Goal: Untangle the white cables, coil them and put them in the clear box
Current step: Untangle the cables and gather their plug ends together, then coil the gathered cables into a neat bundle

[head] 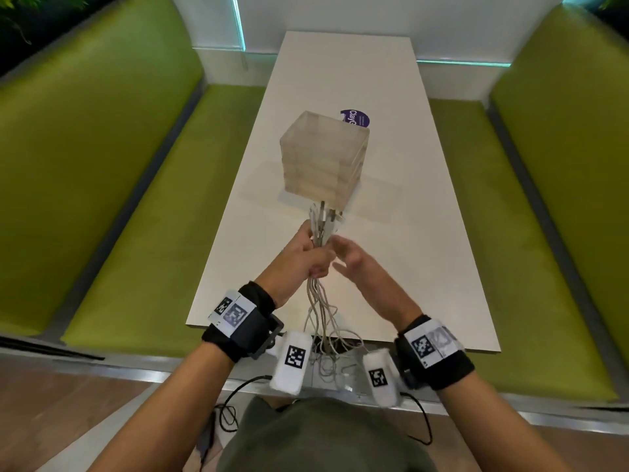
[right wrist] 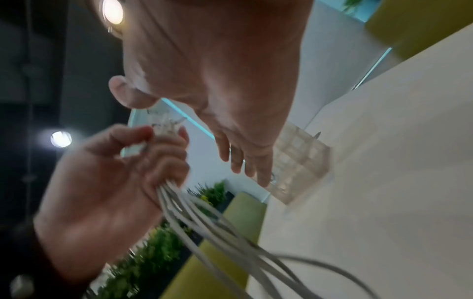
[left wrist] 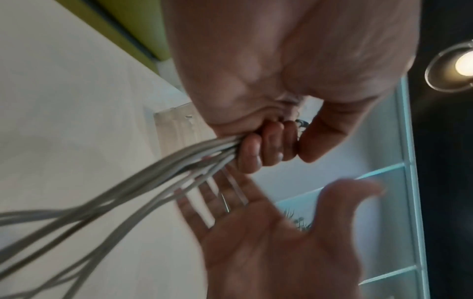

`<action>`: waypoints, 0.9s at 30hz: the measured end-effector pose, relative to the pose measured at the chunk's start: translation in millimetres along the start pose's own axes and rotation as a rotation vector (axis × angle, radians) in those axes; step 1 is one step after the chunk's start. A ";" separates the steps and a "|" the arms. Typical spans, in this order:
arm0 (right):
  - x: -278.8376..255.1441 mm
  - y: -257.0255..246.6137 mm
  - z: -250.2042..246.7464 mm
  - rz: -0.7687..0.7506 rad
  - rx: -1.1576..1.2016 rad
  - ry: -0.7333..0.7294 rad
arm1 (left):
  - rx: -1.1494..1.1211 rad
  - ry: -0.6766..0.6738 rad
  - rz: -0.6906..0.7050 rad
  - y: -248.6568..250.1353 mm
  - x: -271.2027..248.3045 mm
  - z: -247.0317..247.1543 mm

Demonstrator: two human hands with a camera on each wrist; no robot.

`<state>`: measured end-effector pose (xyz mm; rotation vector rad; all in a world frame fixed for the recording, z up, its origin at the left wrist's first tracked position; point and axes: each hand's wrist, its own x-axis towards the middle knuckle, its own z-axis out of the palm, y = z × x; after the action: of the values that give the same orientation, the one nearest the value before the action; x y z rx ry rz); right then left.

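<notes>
My left hand (head: pixel 315 255) grips a bundle of several white cables (head: pixel 320 301) in a fist above the near part of the white table (head: pixel 425 233). Their connector ends (head: pixel 325 219) stick up out of the fist. The rest hangs down past the table edge in tangled loops (head: pixel 335 361). My right hand (head: pixel 343 255) is open beside the fist, palm toward it, and holds nothing. The clear box (head: pixel 325 158) stands mid-table just beyond the hands. In the left wrist view the fingers (left wrist: pixel 258 149) curl round the cables (left wrist: pixel 133 190). The right wrist view shows straight fingers (right wrist: pixel 243 161) in front of the box (right wrist: pixel 299 161).
A round purple label (head: pixel 357 118) lies on the table behind the box. Green upholstered benches (head: pixel 112 185) (head: pixel 544 206) run along both sides. A white wall closes the far end. A thin black cable (head: pixel 231 403) trails on the floor by my left arm.
</notes>
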<state>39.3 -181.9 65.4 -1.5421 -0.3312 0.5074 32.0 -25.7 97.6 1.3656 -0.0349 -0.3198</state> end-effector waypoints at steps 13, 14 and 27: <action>18.8 -56.7 27.2 -0.146 -0.263 0.229 | 0.214 0.071 0.287 -7.4 -8.8 21.9; 17.9 -61.7 27.2 -0.163 -0.288 0.212 | 0.181 0.100 0.326 -9.1 -11.1 23.5; 9.0 -75.9 5.7 -0.044 -0.186 0.084 | 0.177 0.006 0.173 -11.9 -12.2 12.5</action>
<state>51.9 -169.3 139.9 -1.7271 -0.3543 0.3845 15.2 -36.6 90.7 1.5272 -0.1790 -0.1705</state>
